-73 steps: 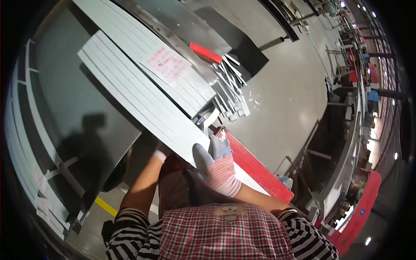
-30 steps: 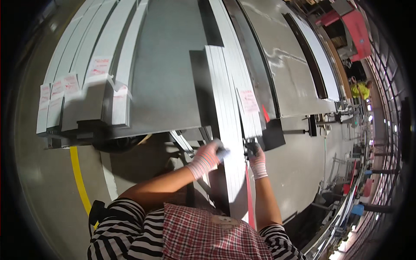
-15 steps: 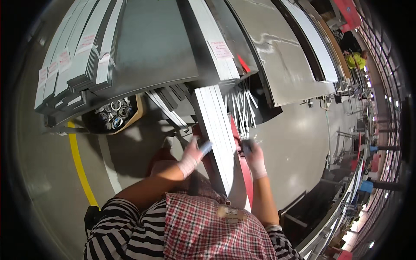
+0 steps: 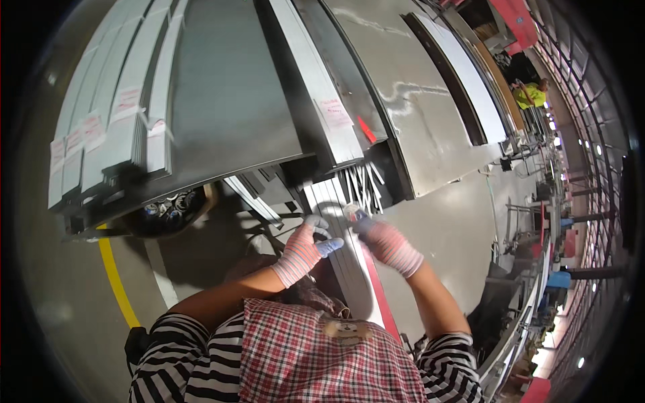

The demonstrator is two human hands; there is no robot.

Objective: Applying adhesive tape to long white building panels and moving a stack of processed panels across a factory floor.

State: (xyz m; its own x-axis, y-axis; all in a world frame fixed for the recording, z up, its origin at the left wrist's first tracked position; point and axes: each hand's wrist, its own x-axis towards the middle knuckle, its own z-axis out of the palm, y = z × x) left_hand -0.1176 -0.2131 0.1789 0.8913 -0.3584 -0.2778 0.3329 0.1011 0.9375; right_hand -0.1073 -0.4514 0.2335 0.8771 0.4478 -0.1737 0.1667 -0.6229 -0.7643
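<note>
A bundle of long white strips (image 4: 351,270) lies lengthwise in front of me on a red support (image 4: 380,295). My left hand (image 4: 302,252), in a pink-striped glove with grey-blue fingers, is at the bundle's left edge. Its thumb and fingers are apart, the thumb reaching over the strips. My right hand (image 4: 386,243), gloved alike and slightly blurred, is over the right edge of the bundle. Its fingers are closed on a small round whitish roll (image 4: 352,211), whose exact kind is not clear.
Beyond the bundle, more long strips with a paper label (image 4: 333,114) lie on a dark metal table (image 4: 232,87). Labelled stacks (image 4: 124,127) stand at left. Below the table edge sits a bin of rings (image 4: 168,211). Loose narrow strips (image 4: 363,188) hang at centre. A person in yellow (image 4: 531,95) is far right.
My right hand has moved up and inward to the strips, and a round whitish roll now shows in its fingers. My left hand has come onto the bundle's left edge. The view has shifted.
</note>
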